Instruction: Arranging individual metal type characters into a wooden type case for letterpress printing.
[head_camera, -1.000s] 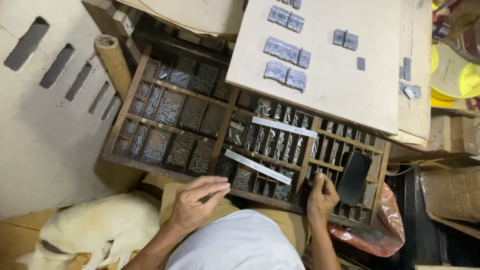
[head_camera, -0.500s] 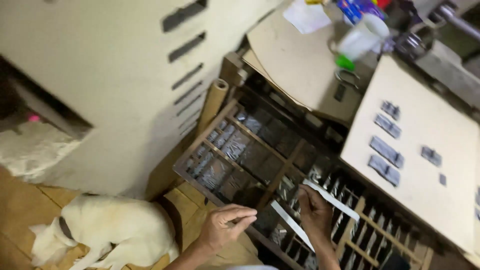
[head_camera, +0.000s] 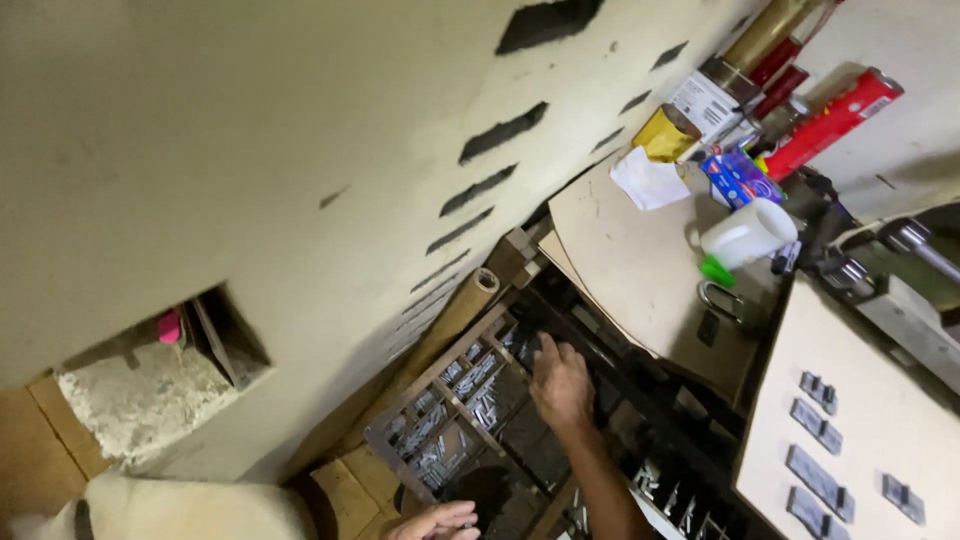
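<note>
A wooden type case (head_camera: 432, 372) with many small compartments of grey metal type lies tilted below the wall. My right hand (head_camera: 560, 385) reaches over its far compartments, fingers pointing down into one of them; the fingertips are hidden, so any hold is unclear. My left hand (head_camera: 435, 520) sits at the bottom edge of the view near the case's close corner, fingers loosely together and partly cut off.
A cardboard tube (head_camera: 452, 318) leans beside the case. A board (head_camera: 640, 260) carries a white jug (head_camera: 745, 235), a padlock (head_camera: 718, 300), white paper (head_camera: 648, 180) and red cans (head_camera: 830, 120). Another board (head_camera: 870, 400) holds grey metal blocks (head_camera: 818, 480). A white dog (head_camera: 190, 510) lies at lower left.
The view has swung up and left toward the wall. My right hand moved from the case's near compartments to its far ones. My left hand dropped to the frame's bottom edge.
</note>
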